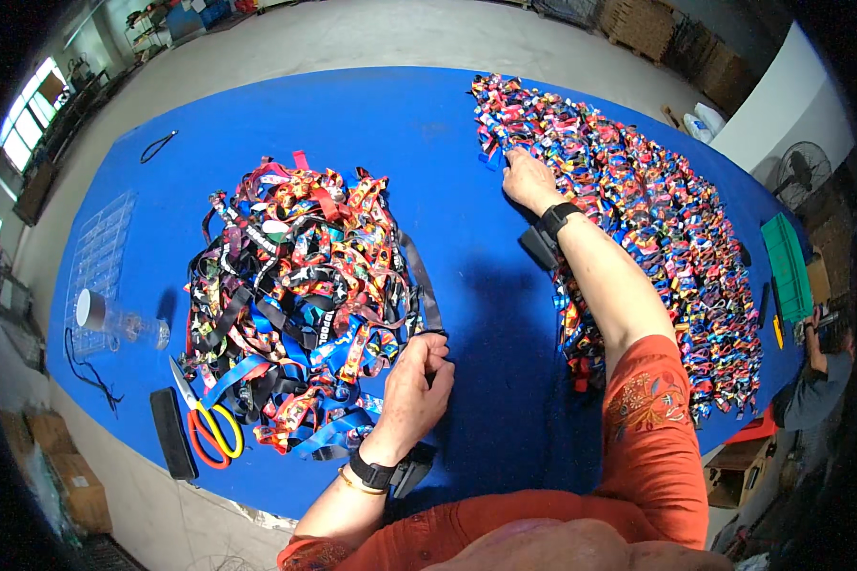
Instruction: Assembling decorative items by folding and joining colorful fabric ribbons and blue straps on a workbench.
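A loose, tangled heap of printed lanyards (300, 276) in red, black, blue and orange lies on the blue table (419, 124). At its right edge my left hand (417, 392) is closed, thumb against curled fingers, at the lower end of a black lanyard strap (421, 281). On the right, tightly folded lanyards (638, 219) lie packed in long rows. My right hand (531, 183) reaches to the far left edge of these rows, with its fingers together and pointing down at the bundles. Whatever its fingertips pinch is hidden. Both wrists wear black bands.
Scissors (217, 433) with red and yellow handles lie beside a black case (172, 433) near the front left. A clear bottle (124, 322) rests by a transparent rack (100, 247). A green tray (787, 262) is at the right edge, close to another person's arm (815, 350).
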Demonstrator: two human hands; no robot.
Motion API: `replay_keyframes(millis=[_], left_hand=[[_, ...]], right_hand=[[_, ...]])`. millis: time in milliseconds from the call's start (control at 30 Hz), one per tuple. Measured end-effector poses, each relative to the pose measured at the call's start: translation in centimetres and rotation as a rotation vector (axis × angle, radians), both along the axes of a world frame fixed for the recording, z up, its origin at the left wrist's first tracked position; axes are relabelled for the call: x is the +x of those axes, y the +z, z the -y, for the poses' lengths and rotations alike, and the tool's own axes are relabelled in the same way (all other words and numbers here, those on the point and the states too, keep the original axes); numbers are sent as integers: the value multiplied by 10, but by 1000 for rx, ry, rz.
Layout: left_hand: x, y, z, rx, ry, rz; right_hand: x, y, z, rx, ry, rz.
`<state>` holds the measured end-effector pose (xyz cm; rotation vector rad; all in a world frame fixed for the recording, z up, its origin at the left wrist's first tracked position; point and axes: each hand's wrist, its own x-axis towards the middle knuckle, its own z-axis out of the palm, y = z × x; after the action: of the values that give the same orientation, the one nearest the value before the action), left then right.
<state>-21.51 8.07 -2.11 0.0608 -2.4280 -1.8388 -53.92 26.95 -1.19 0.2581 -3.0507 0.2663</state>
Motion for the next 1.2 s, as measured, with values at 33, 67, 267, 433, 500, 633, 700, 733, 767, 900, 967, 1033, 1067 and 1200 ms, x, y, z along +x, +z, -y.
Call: replay_keyframes(millis=[33,67,267,433,500,633,700,733,767,900,967,1033,1067,1200], left_hand=[[0,0,0,-3,4,0],[0,0,0,-3,0,0],[0,3,1,-12,-14,-4],[1,3,-1,-19,-14,7],[1,0,0,-1,-11,-1],[1,1,1,-10,-13,-4],[1,1,1,-10,-14,-13],[1,0,1,-12,-15,-18],[1,-1,1,-6,-17,-23],[-1,-2,-1,11,-34,-39],[2,-3,3,12,-19,-31],[1,-8,2,19,-8,-42],[0,-8,2,21,-9,-51],[0,-11,2,45,-32,-30]], right_hand=[[-1,-1,-1,-18,7,-24],[-3,-5,-4,-18,3,-24],[-11,-12,-6,-39,28,-128],[-18,-14,-10,-46,4,-141],[-13,-11,-7,-37,11,-128],[-2,-1,-7,-31,24,-90],[6,8,-8,-44,11,-64],[6,10,-10,-44,11,-70],[8,14,-11,-43,18,-87],[10,31,-26,3,-40,-74],[24,47,-18,-7,-42,-55],[34,59,-19,-10,-52,-52],[36,64,-21,-19,-62,-46],[28,61,-29,12,-37,-128]])
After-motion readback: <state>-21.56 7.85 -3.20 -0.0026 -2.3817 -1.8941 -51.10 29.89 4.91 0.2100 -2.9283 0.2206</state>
